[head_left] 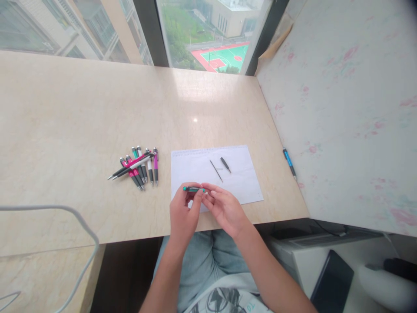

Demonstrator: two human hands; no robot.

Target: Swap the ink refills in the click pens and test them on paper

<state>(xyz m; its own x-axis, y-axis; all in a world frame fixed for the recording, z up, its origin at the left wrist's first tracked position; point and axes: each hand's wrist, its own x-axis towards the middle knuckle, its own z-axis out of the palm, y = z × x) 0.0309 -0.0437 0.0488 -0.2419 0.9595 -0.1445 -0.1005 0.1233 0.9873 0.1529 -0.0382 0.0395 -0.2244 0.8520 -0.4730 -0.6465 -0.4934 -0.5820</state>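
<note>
My left hand [183,214] and my right hand [224,208] meet over the near edge of a white sheet of paper [241,178]. Between their fingertips they hold a green pen part [193,189], lying level, with the left fingers pinched on it and the right fingers touching its right end. On the paper lie a thin black refill [216,171] and a short black pen tip piece [225,164]. A pile of several pens [138,167], pink, green, purple and white, lies to the left of the paper.
A blue pen [289,162] lies at the right edge of the beige marble tabletop [81,113], against a patterned wall panel. A window runs along the far edge. A grey cable [81,219] loops at the near left. My lap is below the table edge.
</note>
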